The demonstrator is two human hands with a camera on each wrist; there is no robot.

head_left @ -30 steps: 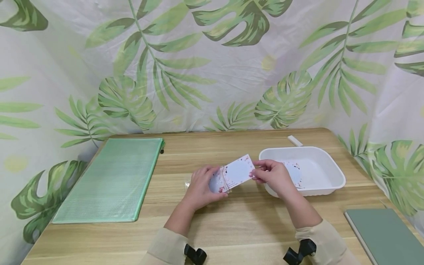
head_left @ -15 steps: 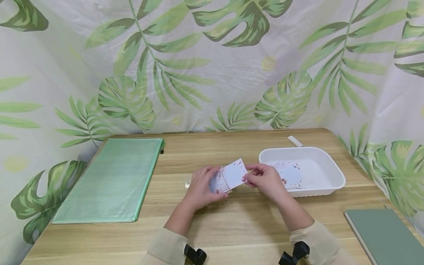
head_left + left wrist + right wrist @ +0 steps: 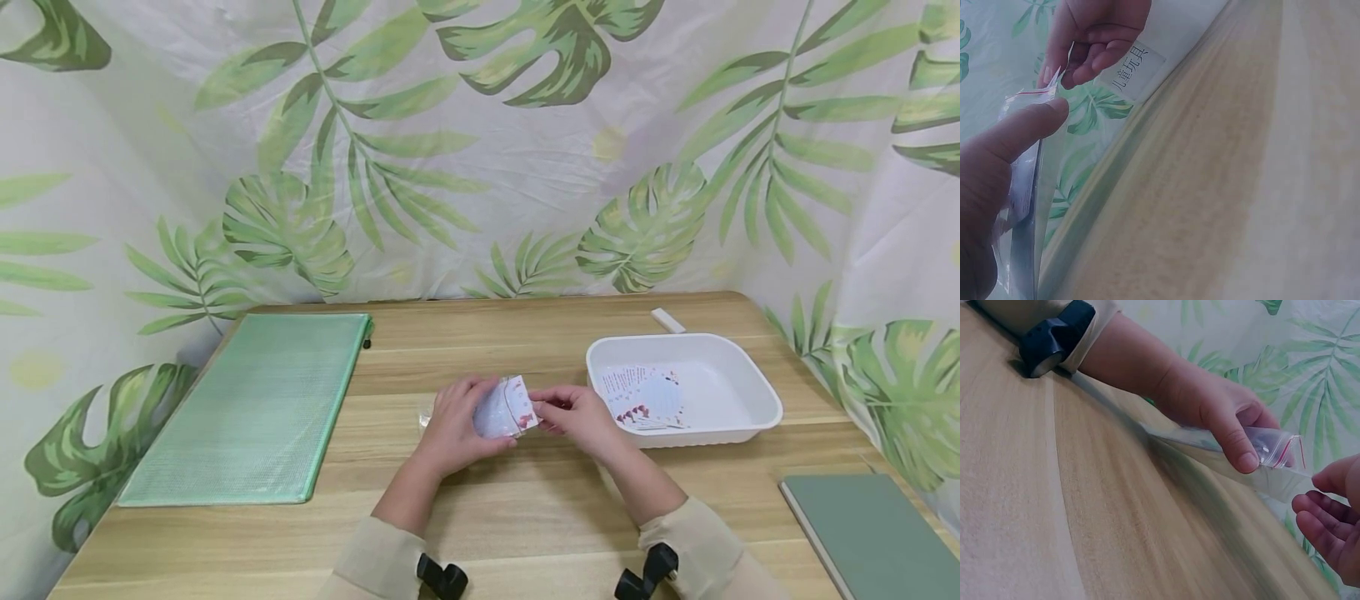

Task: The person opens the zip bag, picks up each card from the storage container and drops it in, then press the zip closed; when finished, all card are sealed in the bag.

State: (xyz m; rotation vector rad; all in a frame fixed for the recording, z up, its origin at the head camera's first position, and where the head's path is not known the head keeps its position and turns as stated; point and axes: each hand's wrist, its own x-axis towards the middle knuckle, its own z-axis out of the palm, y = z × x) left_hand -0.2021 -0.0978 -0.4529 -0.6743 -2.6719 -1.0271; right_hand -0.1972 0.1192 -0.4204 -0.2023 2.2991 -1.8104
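Note:
In the head view my left hand (image 3: 453,421) holds a small clear zip bag (image 3: 1272,450) with a red line across its mouth, thumb on the near side. Most of a pale card (image 3: 519,402) with a red floral border is inside the bag, and its right end sticks out of the mouth. My right hand (image 3: 581,421) pinches that end between thumb and fingers. Both hands are above the table, left of a white plastic tray (image 3: 723,396). Several similar printed cards (image 3: 645,396) lie overlapping in the tray's left half.
A green mesh zip pouch (image 3: 247,408) lies flat on the table's left side. At the front right is a grey-green notebook (image 3: 877,525). Behind the tray sits a small white block (image 3: 667,320). A leaf-print cloth hangs behind the table (image 3: 465,333).
My right hand has moved left and slightly toward me, sliding the card further into the bag. More of the cards in the tray shows now. My left hand has stayed put.

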